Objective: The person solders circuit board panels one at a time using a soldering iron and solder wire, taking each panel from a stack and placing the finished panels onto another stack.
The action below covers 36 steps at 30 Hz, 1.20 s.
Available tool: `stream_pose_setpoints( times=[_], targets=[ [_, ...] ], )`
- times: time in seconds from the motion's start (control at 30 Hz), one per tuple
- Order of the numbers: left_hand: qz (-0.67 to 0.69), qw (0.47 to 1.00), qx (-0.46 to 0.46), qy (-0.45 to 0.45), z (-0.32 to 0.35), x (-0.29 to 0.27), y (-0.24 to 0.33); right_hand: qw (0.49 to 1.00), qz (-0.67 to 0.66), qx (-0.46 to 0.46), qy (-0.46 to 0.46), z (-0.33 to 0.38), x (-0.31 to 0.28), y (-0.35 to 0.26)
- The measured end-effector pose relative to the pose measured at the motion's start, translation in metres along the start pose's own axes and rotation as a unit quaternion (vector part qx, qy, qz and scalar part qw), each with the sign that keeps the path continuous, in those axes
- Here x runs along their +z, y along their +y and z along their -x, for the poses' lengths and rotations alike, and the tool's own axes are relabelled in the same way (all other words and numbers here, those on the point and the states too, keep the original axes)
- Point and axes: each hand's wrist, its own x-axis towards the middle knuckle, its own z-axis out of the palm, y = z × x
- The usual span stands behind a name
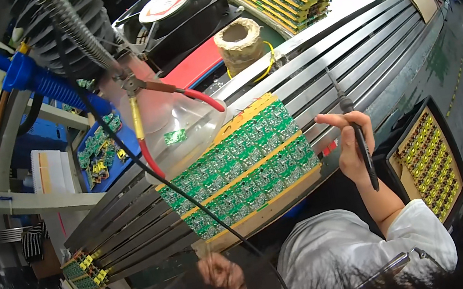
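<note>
Our right hand (350, 145) grips a black pen-like tool (357, 135) at 3 o'clock of the green board panel (239, 168). Our left hand (223, 273) at 6 o'clock: grip unclear. We judge the panel unfinished.

Wearing a loose white short-sleeved top, its sleeve (426, 228) ending in a wide cuff just above the elbow, leaving the forearm and the right hand (350, 145) bare, no glove, ring or watch showing, dark hair falling along the lower edge.
</note>
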Motion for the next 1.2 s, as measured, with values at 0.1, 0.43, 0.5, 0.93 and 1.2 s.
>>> stream_pose_setpoints(
  times=[0.1, 0.43, 0.5, 0.93, 1.2],
  targets=[
    [0.474, 0.874, 0.067, 0.079, 0.031, -0.03, 0.026, 1.0, 0.021, -0.005, 0.016, 0.0, -0.016, 0.003],
    [0.818, 0.507, 0.231, 0.145, -0.077, -0.137, 0.038, 0.998, 0.031, -0.05, -0.006, -0.015, -0.033, -0.003],
    [0.803, 0.529, 0.207, 0.181, -0.107, -0.152, 0.038, 1.0, 0.004, -0.028, 0.001, -0.02, -0.035, -0.01],
    [0.772, 0.604, 0.06, 0.191, -0.19, -0.159, 0.021, 0.993, 0.001, -0.092, -0.08, -0.056, -0.048, -0.004],
    [0.775, 0.612, 0.026, 0.158, -0.194, -0.148, 0.021, 0.975, 0.009, -0.131, -0.177, -0.068, -0.023, -0.008]
  ],
)
